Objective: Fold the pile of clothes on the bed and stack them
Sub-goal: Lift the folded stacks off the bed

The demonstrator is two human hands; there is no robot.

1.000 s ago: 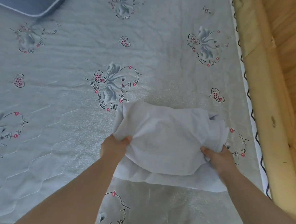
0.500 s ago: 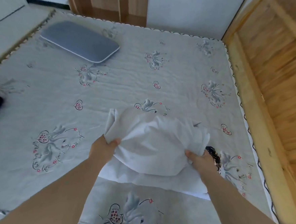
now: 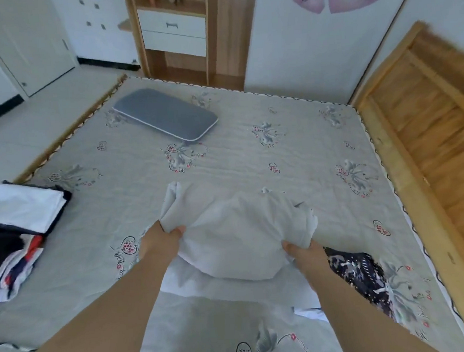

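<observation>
Our left hand (image 3: 161, 240) pinches a bunched fold of the white garment (image 3: 237, 236), thumb curled over the cloth, and our right hand (image 3: 303, 252) grips its other side the same way. Between them the cloth hangs in a rounded belly, its lower part trailing on the bed (image 3: 251, 158) toward the near edge. Compared with a moment ago the grips are unchanged, but the garment is raised higher off the bedding, and more of the bed has come into sight. That suggests we are carrying the piece rather than creasing it; whether it is fully folded we cannot tell.

Just beside our right wrist, toward the right edge, a dark patterned garment (image 3: 358, 271) lies uncovered, probably another piece waiting. At the left edge sits a folded stack (image 3: 21, 207), white on top of dark layers, with a striped piece (image 3: 12, 271) spilling below it. A grey pillow (image 3: 166, 113) rests near the far edge.
</observation>
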